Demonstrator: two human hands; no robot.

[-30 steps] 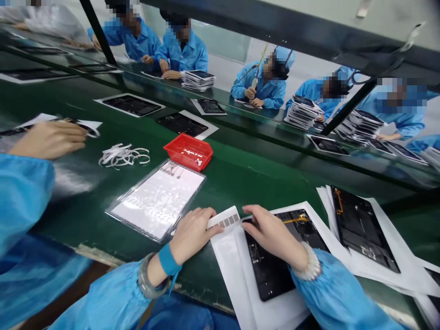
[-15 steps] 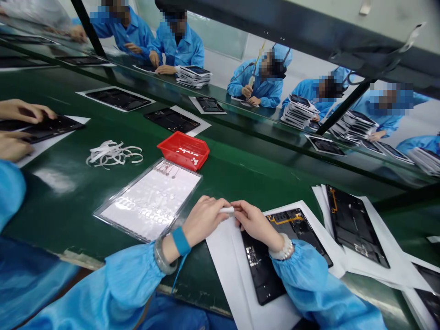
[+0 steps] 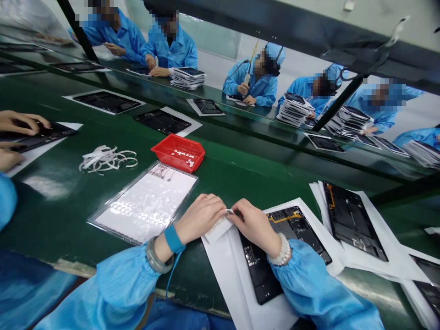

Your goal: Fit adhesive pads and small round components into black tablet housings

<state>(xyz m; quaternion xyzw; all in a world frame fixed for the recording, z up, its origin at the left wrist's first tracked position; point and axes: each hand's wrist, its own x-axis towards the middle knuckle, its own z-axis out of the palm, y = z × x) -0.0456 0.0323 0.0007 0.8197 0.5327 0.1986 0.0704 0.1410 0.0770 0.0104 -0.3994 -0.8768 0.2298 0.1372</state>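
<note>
My left hand (image 3: 199,217), with a blue wrist band, has its fingers closed on a small white sticker sheet (image 3: 217,230) that shows faint rows of marks. At the sheet's upper edge, the thumb and fingers of my right hand (image 3: 252,227) are pinched together; whether a single sticker is between them is too small to tell. Below and right of my hands lies a black tablet back housing (image 3: 256,270) with an orange flex cable, on white paper (image 3: 225,275). My right forearm hides part of the housing.
A clear-sleeved white sheet (image 3: 147,201) lies left, with a red bin (image 3: 178,153) of white bits behind it. White strips (image 3: 106,159) are heaped farther left. Another tablet housing (image 3: 354,220) lies right. A co-worker's hands (image 3: 20,126) work at far left; other people sit across the bench.
The white sheet, seen edge-on and narrow before, now shows its face below my left fingers. My right fingers have shifted slightly at its edge. The whole view has shifted a little.
</note>
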